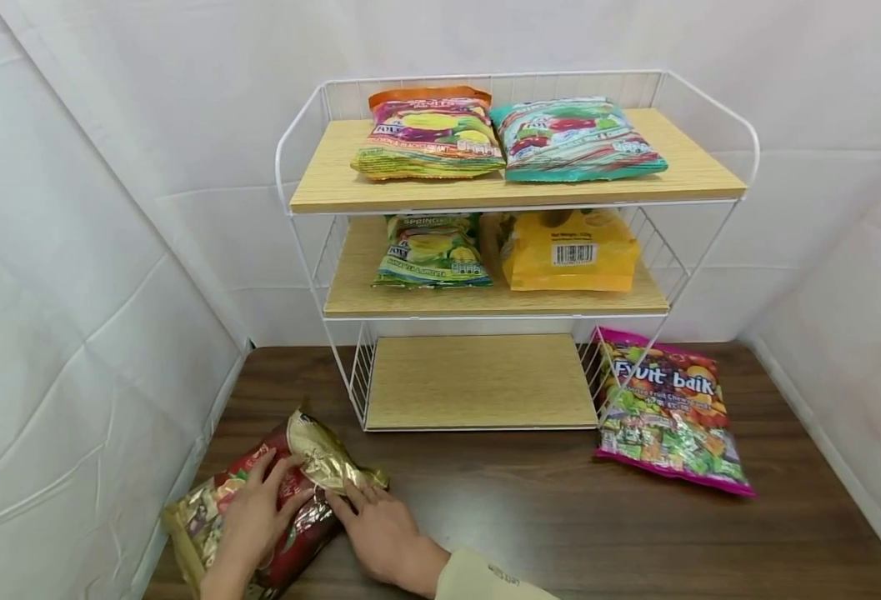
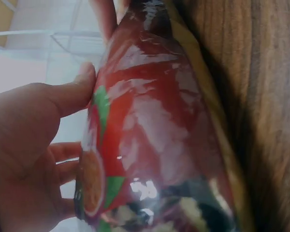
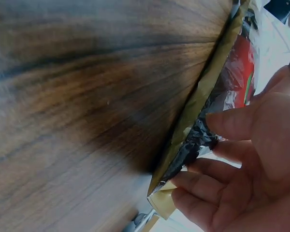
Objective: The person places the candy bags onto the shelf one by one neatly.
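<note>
A red and gold candy bag [image 1: 290, 546] lies slantwise on the dark wooden table at the front left, its gold end folded over at the far side. My left hand [image 1: 251, 518] rests on top of it with the fingers spread; in the left wrist view the thumb touches the bag's glossy red face. At the bag's right end, my right hand [image 1: 382, 531] lays its fingers on the gold edge. The right wrist view shows that hand's thumb and fingers [image 3: 198, 186] apart, lightly touching the crinkled dark and gold end [image 3: 183, 145].
A white wire rack with wooden shelves [image 1: 485, 383] stands behind. Its top holds an orange-purple bag [image 1: 431, 137] and a teal bag [image 1: 575, 142]; the middle shelf holds a green bag [image 1: 434, 252] and a yellow bag [image 1: 571, 254]. A pink-edged candy bag [image 1: 673, 417] leans at the right.
</note>
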`<state>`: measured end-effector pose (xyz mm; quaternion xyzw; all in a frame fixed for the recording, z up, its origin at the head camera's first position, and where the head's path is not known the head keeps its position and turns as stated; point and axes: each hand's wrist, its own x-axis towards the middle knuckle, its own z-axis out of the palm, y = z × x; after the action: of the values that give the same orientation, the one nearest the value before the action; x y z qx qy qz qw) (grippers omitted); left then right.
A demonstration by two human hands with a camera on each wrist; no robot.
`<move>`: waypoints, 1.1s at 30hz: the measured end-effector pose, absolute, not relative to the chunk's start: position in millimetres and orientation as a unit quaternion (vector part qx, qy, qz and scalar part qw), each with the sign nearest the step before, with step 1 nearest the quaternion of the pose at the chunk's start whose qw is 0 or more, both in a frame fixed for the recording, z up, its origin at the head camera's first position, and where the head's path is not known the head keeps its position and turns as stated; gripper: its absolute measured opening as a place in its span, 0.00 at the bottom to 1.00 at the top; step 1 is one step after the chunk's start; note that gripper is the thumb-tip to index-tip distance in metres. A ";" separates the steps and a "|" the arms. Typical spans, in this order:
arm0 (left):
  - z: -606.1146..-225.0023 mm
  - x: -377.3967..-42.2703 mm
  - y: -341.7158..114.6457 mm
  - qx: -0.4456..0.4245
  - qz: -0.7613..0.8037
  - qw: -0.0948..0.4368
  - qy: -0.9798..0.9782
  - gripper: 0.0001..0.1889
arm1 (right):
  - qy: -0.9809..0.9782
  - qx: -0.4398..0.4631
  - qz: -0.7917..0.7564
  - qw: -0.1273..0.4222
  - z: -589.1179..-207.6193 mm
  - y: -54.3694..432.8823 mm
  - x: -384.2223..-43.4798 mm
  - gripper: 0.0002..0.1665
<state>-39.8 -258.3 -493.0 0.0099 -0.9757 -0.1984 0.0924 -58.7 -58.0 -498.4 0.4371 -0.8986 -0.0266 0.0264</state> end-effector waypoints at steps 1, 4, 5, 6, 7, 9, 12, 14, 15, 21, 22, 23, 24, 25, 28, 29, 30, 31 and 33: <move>-493.6 -39.9 -258.1 0.016 -0.191 0.097 -0.977 0.28 | -0.898 0.439 -0.025 0.026 -498.1 -56.3 -57.5 0.35; -494.8 -39.1 -257.3 0.030 -0.178 0.093 -0.979 0.36 | -0.895 0.445 -0.017 0.016 -497.8 -51.6 -53.3 0.36; -495.1 -38.3 -257.1 0.034 -0.177 0.086 -0.980 0.38 | -0.894 0.447 -0.012 0.008 -498.1 -50.3 -51.7 0.36; -494.9 -37.5 -256.9 0.037 -0.176 0.079 -0.981 0.39 | -0.894 0.449 -0.010 0.000 -498.6 -49.0 -50.0 0.37; -494.6 -37.1 -256.7 0.036 -0.175 0.072 -0.981 0.39 | -0.893 0.450 -0.009 -0.003 -498.8 -48.0 -48.5 0.38; -493.3 -36.8 -256.0 0.029 -0.179 0.059 -0.982 0.39 | -0.895 0.447 -0.012 -0.003 -500.1 -46.5 -44.8 0.38; -492.0 -37.2 -254.9 0.013 -0.193 0.045 -0.980 0.38 | -0.898 0.440 -0.025 0.011 -501.8 -45.1 -37.3 0.37; -491.9 -36.9 -253.8 0.001 -0.201 0.041 -0.979 0.38 | -0.899 0.436 -0.038 0.020 -502.2 -44.5 -32.2 0.35; -491.9 -36.5 -253.1 -0.003 -0.204 0.040 -0.978 0.38 | -0.899 0.436 -0.043 0.026 -502.5 -44.1 -30.4 0.34; -492.9 -34.2 -249.8 -0.026 -0.207 0.043 -0.977 0.38 | -0.892 0.449 -0.033 0.051 -506.8 -39.3 -26.8 0.33; -492.9 -34.0 -249.7 -0.029 -0.205 0.042 -0.977 0.38 | -0.889 0.452 -0.028 0.060 -507.9 -37.9 -26.3 0.33; -492.7 -33.8 -249.5 -0.033 -0.204 0.041 -0.978 0.38 | -0.886 0.457 -0.023 0.073 -509.1 -36.6 -25.8 0.32; -492.6 -33.5 -249.3 -0.036 -0.202 0.041 -0.978 0.38 | -0.883 0.461 -0.019 0.087 -509.9 -35.2 -25.0 0.32; -493.1 -33.5 -248.5 -0.040 -0.201 0.041 -0.978 0.38 | -0.880 0.464 -0.017 0.098 -511.5 -32.8 -24.5 0.33; -494.3 -33.0 -245.4 -0.049 -0.201 0.050 -0.977 0.37 | -0.872 0.471 -0.018 0.129 -516.6 -26.5 -23.2 0.37; -494.6 -32.8 -244.1 -0.054 -0.202 0.055 -0.976 0.37 | -0.870 0.472 -0.021 0.138 -517.9 -25.0 -23.0 0.38; -494.9 -32.7 -242.7 -0.059 -0.202 0.060 -0.976 0.37 | -0.871 0.471 -0.023 0.140 -518.7 -23.6 -22.7 0.39; -495.3 -32.6 -241.4 -0.065 -0.202 0.066 -0.975 0.37 | -0.871 0.470 -0.026 0.141 -519.1 -22.3 -22.4 0.40; -495.6 -32.7 -238.1 -0.075 -0.204 0.073 -0.973 0.37 | -0.871 0.469 -0.036 0.142 -518.7 -19.9 -21.4 0.39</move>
<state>-32.7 -238.1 -495.6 -0.0746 -0.9735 -0.2035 0.0732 -21.4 -19.9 -518.7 0.4685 -0.8713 -0.0357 0.1416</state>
